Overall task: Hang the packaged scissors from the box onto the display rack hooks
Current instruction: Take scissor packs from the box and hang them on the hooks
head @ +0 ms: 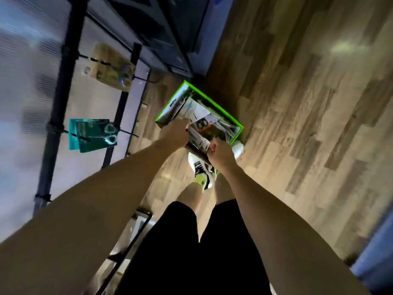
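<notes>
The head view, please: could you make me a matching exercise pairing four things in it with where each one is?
Things:
1. green-edged box
2. teal scissors packs
3. tan pack
4. white pack

Places:
A. gripped between both hands, left hand and right hand, over the box
B. on an upper rack hook
C. on the wooden floor by the feet
D. on a lower rack hook

Pairs: 1-C, 2-D, 3-B, 4-A

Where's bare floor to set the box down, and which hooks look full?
Bare wood floor lies right of the green-edged box. Left is crowded: rack hooks carry teal packs and beige packs. Both hands, left and right, grip a pack over the box.
</notes>
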The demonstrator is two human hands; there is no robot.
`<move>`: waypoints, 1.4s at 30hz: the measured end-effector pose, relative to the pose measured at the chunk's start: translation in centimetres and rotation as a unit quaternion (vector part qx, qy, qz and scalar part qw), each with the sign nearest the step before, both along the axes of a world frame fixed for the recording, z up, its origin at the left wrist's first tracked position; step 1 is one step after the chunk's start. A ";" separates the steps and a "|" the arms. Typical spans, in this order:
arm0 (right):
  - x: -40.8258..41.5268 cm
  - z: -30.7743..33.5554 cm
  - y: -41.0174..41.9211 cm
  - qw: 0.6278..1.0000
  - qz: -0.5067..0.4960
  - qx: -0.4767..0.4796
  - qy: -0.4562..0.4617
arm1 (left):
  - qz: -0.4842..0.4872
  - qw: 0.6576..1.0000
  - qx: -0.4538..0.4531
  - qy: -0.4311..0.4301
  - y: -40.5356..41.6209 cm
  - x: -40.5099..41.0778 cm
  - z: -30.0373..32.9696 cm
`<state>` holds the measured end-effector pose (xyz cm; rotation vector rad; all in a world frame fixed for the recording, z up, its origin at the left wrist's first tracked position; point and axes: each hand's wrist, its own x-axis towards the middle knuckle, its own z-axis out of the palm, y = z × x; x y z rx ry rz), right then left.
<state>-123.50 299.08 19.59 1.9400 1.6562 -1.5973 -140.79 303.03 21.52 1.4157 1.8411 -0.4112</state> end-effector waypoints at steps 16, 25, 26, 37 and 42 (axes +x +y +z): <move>-0.8 -29.0 -2.2 0.998 0.012 -0.064 -0.019 | -0.023 0.996 -0.079 0.019 -3.4 0.4 -26.9; -4.5 -39.2 -3.1 0.991 0.116 -0.029 -0.063 | -0.034 0.993 -0.100 -0.048 -7.3 -0.4 -37.9; -4.7 -40.0 -3.3 0.990 0.119 -0.031 -0.074 | -0.036 0.992 -0.111 -0.046 -7.6 -0.5 -38.7; -3.7 -38.2 -3.1 0.990 0.113 0.008 -0.086 | -0.147 0.987 0.020 0.067 -8.5 0.7 -36.1; -2.6 -32.1 -1.7 0.994 0.096 0.021 -0.055 | -0.164 0.980 0.041 0.103 -6.9 0.7 -29.9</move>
